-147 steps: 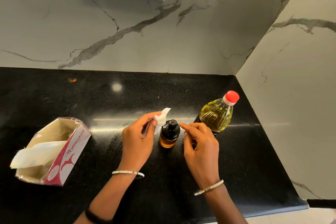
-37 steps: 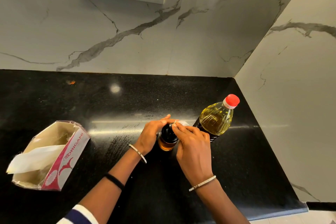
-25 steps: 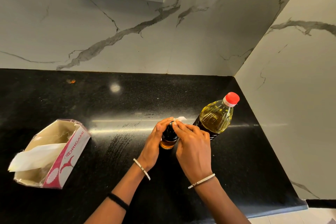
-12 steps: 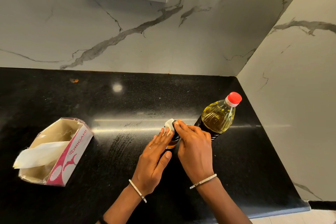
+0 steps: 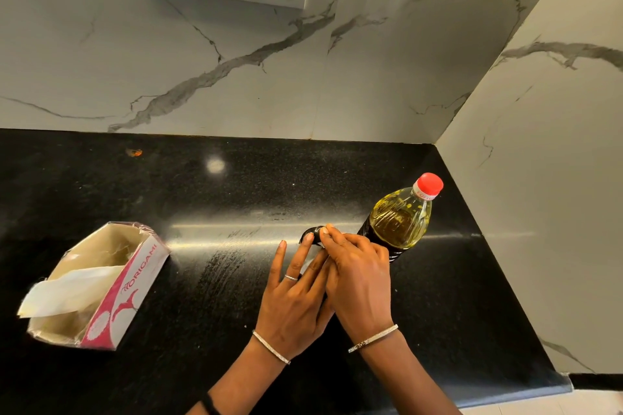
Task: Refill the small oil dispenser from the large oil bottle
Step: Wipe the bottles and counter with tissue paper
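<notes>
Pinching the small oil dispenser (image 5: pixel 310 233) by its black top with the right hand (image 5: pixel 360 276), fingers curled; touching it with the left hand (image 5: pixel 295 300), fingers straight. Mostly hidden, on the countertop (image 5: pixel 236 280) just beside the capped large oil bottle (image 5: pixel 399 222).

Black countertop (image 5: pixel 236 280), grey-veined white marble wall (image 5: pixel 303 84), red-capped yellow oil bottle (image 5: pixel 401 219), pink-and-white tissue box (image 5: pixel 124 293).
</notes>
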